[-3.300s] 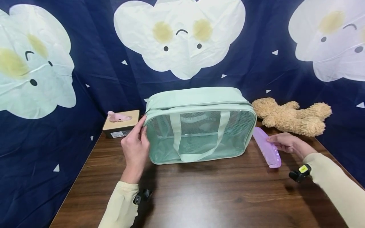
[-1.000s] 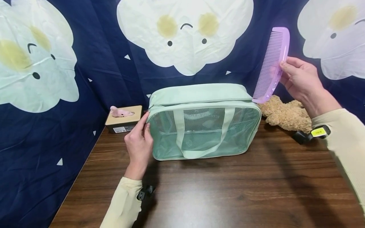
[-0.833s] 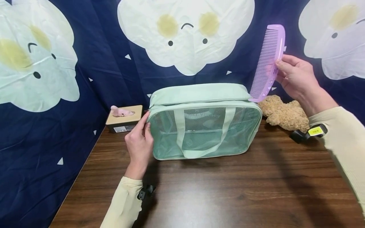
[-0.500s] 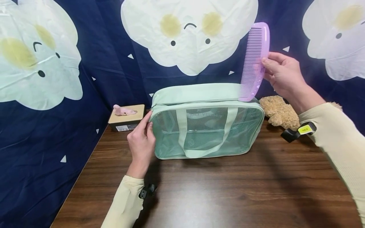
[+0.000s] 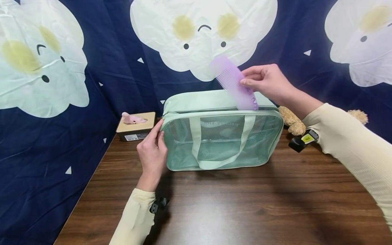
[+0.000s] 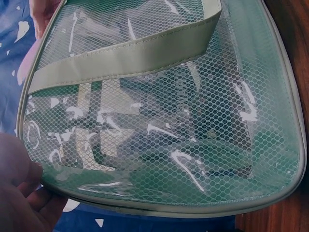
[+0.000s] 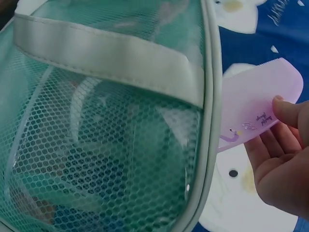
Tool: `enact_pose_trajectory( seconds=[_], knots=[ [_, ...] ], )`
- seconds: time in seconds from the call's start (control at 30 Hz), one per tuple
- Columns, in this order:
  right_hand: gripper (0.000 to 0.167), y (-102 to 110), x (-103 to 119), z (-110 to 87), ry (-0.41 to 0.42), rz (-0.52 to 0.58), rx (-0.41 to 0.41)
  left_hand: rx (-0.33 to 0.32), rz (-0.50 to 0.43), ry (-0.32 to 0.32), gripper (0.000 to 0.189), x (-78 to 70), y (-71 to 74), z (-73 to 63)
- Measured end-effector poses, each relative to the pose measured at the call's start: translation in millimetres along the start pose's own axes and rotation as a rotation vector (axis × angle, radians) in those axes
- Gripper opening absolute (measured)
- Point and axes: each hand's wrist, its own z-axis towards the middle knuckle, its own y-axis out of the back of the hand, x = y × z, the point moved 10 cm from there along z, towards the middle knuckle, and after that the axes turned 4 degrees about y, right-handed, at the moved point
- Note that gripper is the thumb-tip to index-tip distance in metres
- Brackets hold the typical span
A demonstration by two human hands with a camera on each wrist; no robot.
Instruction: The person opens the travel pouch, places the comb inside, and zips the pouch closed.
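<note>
A mint-green toiletry bag (image 5: 180,160) with clear mesh-patterned sides and a strap handle stands upright on the table, its top zip parted. My left hand (image 5: 152,149) grips its upper left corner between thumb and fingers; the left wrist view shows those fingers (image 6: 46,205) at the bag's edge. Above the bag, my right hand (image 5: 269,83) pinches a purple comb (image 5: 231,81) by its spine. The comb tilts, its lower end right at the bag's top opening and its upper end to the left. In the right wrist view the bag's rim hides part of the comb (image 7: 260,104).
A box with a tan lid (image 5: 120,127) stands at the back left, a small pink plush (image 5: 133,119) on top. Behind the right forearm lies a curly brown teddy bear (image 5: 291,119), partly hidden. A navy curtain (image 5: 110,61) with white clouds hangs behind the wooden table (image 5: 214,204).
My right hand lifted the comb from beside the bag, carried it left over the bag's top, and has tilted and lowered it toward the opening. The left hand keeps its grip on the corner.
</note>
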Motion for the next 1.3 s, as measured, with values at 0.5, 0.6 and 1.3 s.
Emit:
enact_pose_trajectory(
  seconds=[0.5,0.6,1.3],
  knots=[
    [0.020,-68,33,12.5,0.181,-0.402,0.317,0.002,0.001,-0.003,0.035,0.8,1.6,-0.4],
    [0.020,-80,36,14.1,0.218,-0.476,0.385,-0.009,-0.006,-0.002,0.035,2.1,1.9,-0.6],
    [0.020,-129,28,15.4,0.251,-0.597,0.690,0.002,0.008,0.002,0.036,2.3,2.6,-2.4]
  ],
)
